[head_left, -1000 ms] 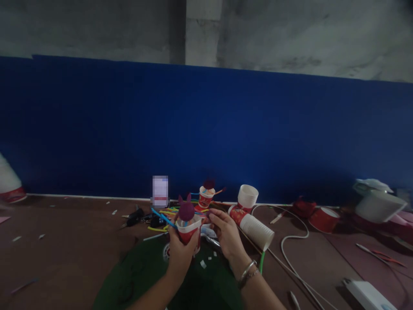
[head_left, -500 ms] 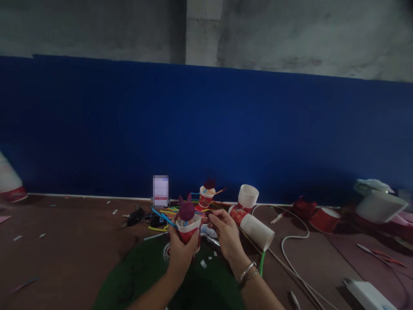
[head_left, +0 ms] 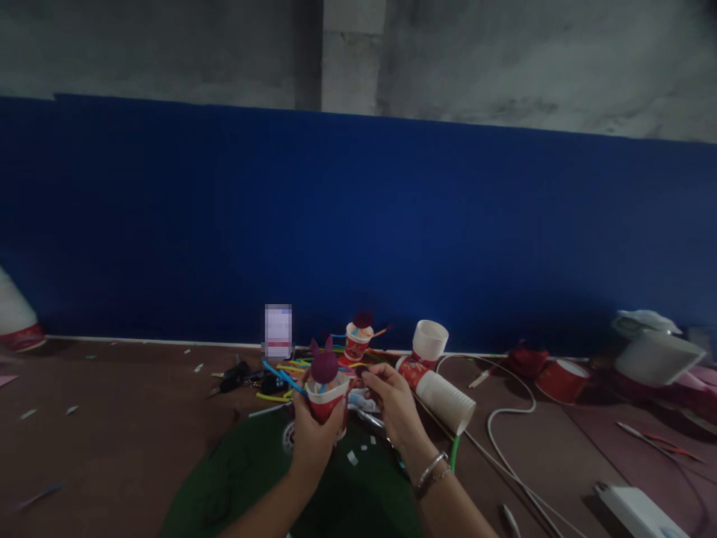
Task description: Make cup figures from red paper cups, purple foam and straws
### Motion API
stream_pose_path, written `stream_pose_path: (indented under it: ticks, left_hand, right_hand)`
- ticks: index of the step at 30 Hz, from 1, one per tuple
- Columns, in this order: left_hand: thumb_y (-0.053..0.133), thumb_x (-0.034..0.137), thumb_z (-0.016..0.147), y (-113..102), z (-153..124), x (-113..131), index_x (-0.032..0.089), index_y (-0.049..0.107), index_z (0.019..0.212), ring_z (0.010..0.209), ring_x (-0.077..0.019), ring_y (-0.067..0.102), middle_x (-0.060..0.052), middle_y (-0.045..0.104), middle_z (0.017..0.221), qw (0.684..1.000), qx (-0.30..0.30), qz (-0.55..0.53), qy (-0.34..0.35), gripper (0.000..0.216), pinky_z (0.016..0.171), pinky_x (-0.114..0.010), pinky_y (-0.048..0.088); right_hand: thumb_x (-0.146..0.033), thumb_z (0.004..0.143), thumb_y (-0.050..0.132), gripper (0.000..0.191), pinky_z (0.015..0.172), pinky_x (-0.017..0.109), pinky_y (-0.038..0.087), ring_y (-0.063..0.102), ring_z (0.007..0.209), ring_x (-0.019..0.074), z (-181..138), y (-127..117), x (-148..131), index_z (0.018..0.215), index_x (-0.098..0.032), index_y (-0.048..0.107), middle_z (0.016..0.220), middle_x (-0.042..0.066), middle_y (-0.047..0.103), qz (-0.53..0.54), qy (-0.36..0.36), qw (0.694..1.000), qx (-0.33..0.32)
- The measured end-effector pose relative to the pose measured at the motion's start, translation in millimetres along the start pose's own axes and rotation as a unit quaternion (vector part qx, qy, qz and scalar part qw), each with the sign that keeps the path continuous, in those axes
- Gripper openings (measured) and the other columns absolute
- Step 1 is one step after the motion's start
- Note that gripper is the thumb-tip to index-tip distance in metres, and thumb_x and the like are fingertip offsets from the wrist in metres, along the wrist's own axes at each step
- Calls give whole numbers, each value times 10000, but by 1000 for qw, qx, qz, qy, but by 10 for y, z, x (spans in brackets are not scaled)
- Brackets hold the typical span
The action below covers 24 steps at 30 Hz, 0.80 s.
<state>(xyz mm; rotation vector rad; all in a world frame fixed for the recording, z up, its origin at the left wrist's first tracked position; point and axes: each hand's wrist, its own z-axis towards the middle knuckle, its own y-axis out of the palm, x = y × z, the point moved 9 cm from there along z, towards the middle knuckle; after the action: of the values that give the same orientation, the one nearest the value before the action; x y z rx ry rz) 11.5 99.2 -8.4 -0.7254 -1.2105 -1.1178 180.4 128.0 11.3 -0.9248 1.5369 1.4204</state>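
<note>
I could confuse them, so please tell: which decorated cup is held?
The nearer cup, held in the left hand; the farther cup stands behind, untouched.

A blue partition panel [head_left: 358, 224] is spanning the full width behind a brown surface [head_left: 140, 441]. Above it, a grey, stained concrete wall [head_left: 532, 67] is rising, with a paler concrete pillar [head_left: 352, 71] standing near the middle. Dim light is leaving the panel's lower edge in shadow.

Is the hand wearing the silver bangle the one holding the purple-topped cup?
No, the left hand holds the purple-topped cup, while the silver bangle is on the right wrist.
</note>
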Motion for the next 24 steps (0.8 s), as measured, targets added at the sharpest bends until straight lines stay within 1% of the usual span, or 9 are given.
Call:
stream_pose_path:
  ticks: [5,10,16,21,24]
  left_hand:
    - [679,305,670,-12,-8,20,180,345,1274,1096,-232,570,-132,556,1211,1000,3,14,16,702,977,-373,419]
    - [685,301,670,-1,-3,7,184,332,1287,1097,-240,572,-133,560,1208,1000,1,9,18,720,966,-378,429]
    - [701,326,662,9,3,-45,198,324,1295,1121,-241,555,-125,541,1231,1000,-3,13,14,749,981,-371,411]
    - [691,345,674,19,-10,3,179,322,1292,1119,-244,555,-146,521,1249,1000,-12,12,16,738,982,-376,410]
    - [696,350,667,15,-17,32,177,342,1279,1104,-245,566,-144,534,1238,1000,-8,14,18,728,981,-378,412]
  right_hand:
    - [-278,598,767,251,477,182,408,590,544,108,13,4,-17,702,-190,556,614,-18,647,0,-15,1000,-4]
    - [-253,606,752,270,475,189,403,577,543,101,24,4,-38,842,-178,645,655,-12,650,-21,-13,1000,-14]
    - [-225,568,758,195,483,202,391,535,507,93,17,12,-91,728,-144,681,605,0,649,-52,3,998,-27]
    - [-248,552,779,222,478,199,392,562,541,108,18,13,-117,725,-134,698,618,12,653,-51,-3,998,-23]
    - [-269,552,786,228,476,196,395,566,548,111,8,8,-121,718,-135,706,616,15,658,-62,-7,998,-16]
